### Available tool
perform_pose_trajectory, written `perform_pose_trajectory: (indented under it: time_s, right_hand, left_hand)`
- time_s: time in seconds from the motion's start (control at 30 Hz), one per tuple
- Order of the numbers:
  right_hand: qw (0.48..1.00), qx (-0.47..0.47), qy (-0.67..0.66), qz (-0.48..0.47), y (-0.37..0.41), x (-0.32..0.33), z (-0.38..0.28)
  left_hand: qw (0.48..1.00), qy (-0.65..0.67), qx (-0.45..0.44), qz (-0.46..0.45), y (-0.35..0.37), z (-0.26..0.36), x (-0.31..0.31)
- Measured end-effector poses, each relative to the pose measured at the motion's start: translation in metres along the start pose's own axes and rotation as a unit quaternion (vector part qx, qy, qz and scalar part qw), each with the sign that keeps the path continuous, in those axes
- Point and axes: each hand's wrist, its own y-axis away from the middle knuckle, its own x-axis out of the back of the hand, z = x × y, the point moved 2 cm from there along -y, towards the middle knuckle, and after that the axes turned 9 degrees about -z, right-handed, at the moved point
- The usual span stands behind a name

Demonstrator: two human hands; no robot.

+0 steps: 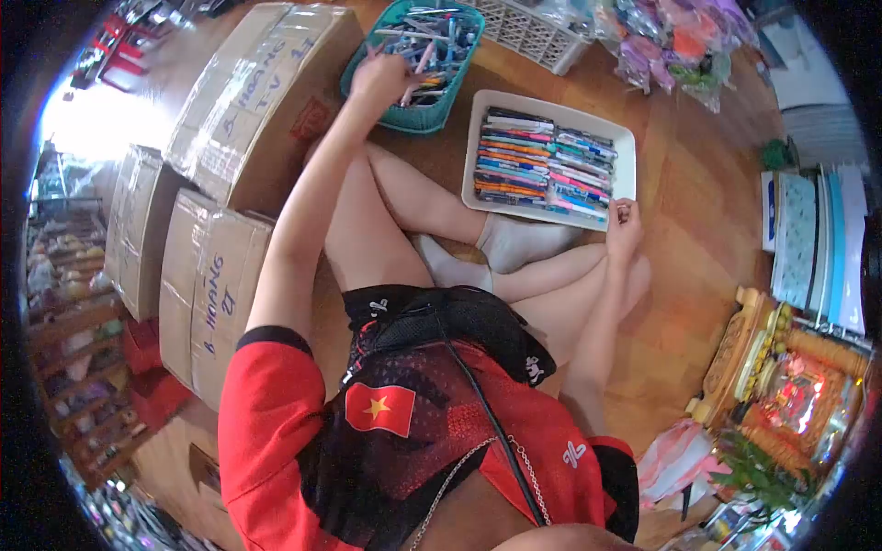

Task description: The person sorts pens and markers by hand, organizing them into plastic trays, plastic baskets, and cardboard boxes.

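Observation:
My left hand is over a teal plastic basket heaped with loose pens. Its fingers are closed at a pink pen that leans up from the pile. My right hand is at the near right corner of a white tray, fingers curled against the rim. Inside the tray, pens of many colours lie sideways in two stacked columns. The tray stands on the floor just beyond my crossed legs and white socks.
Taped cardboard boxes with handwriting stand at the left, close to my left arm. Behind the tray are a white plastic crate and a pile of colourful bagged items. A gold-trimmed altar stands on the right.

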Motion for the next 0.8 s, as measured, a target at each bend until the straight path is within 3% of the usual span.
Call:
perform_pose_trajectory:
  time_s: [0.07, 0.2, 0.37, 0.57, 0.6, 0.7, 0.73, 0.8]
  right_hand:
    - [0.999, -0.019, 0.04, -0.018, 0.002, 0.0, -0.003]
    - [0.997, -0.024, 0.041, -0.053, 0.004, -0.003, -0.008]
    - [0.997, -0.021, 0.033, -0.063, 0.003, -0.006, -0.009]
    - [0.998, 0.004, 0.05, -0.037, 0.003, -0.007, -0.009]
    - [0.998, -0.008, 0.046, -0.044, 0.002, -0.006, -0.009]
    - [0.997, -0.027, 0.035, -0.057, 0.0, -0.001, -0.014]
    - [0.998, -0.023, 0.034, -0.055, -0.001, 0.002, -0.02]
    - [0.999, -0.017, 0.027, -0.044, -0.004, 0.003, -0.031]
  left_hand:
    - [0.996, -0.066, 0.052, 0.01, -0.011, 0.011, -0.021]
    - [0.988, -0.093, -0.036, 0.118, -0.032, -0.002, -0.055]
    - [0.998, -0.032, -0.053, -0.014, -0.036, -0.006, -0.042]
    - [0.997, -0.026, -0.065, 0.024, -0.03, -0.006, -0.017]
    - [0.992, -0.023, -0.1, 0.067, -0.029, -0.008, -0.012]
    - [0.989, 0.09, -0.096, 0.06, -0.026, -0.015, 0.01]
    - [0.98, 0.111, -0.106, 0.128, -0.022, -0.013, 0.02]
    - [0.963, 0.195, -0.091, 0.159, -0.007, -0.006, 0.045]
